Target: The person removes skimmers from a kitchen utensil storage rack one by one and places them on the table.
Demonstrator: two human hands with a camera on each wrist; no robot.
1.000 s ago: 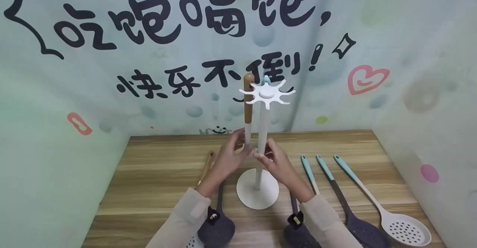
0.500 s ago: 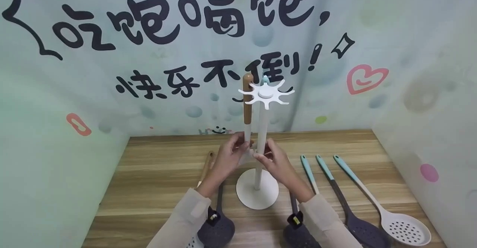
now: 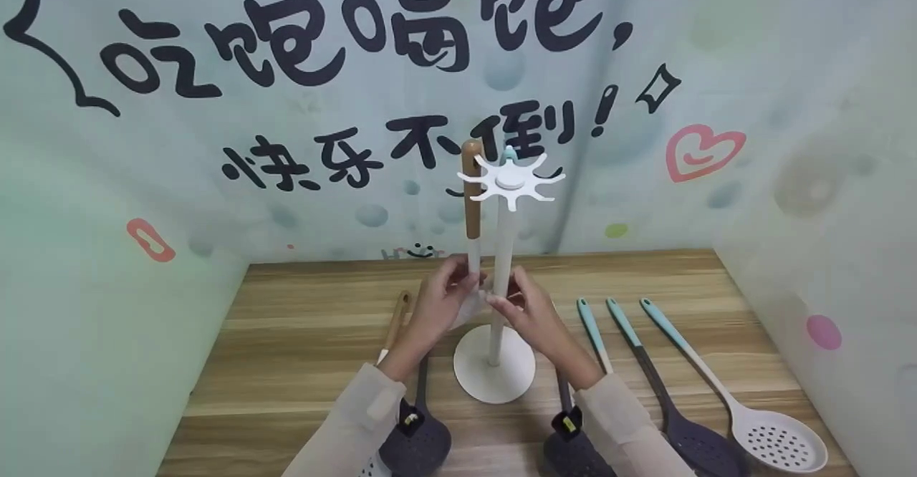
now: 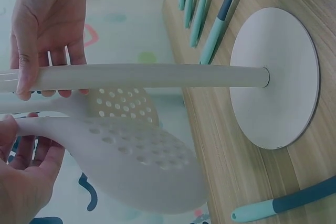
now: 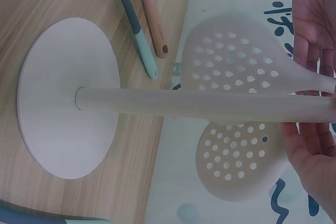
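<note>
The white utensil stand (image 3: 494,366) has a round base, an upright pole (image 3: 504,248) and a star-shaped hook top (image 3: 511,178). My right hand (image 3: 531,309) grips the pole, thumb in front and fingers behind. Left of it, my left hand (image 3: 445,298) pinches the white shaft of a skimmer with a brown handle (image 3: 472,198). That skimmer's perforated white head (image 4: 136,161) hangs downward beside the pole in the left wrist view. A second white perforated head (image 5: 236,161) shows behind the pole in the right wrist view. Its blue handle tip (image 3: 510,152) rises behind the hooks.
At right on the wooden table (image 3: 301,319) lie a white skimmer (image 3: 781,441), a dark slotted turner (image 3: 698,441) and another blue-handled utensil (image 3: 591,326). Dark ladle-like heads (image 3: 417,441) lie near both forearms. A brown-handled utensil (image 3: 397,319) lies left. Printed cloth walls surround the table.
The brown handle has shifted slightly left and tilts a little. My left fingers have resettled on the shaft, and more of the skimmer's head shows below them. My right hand stays on the pole.
</note>
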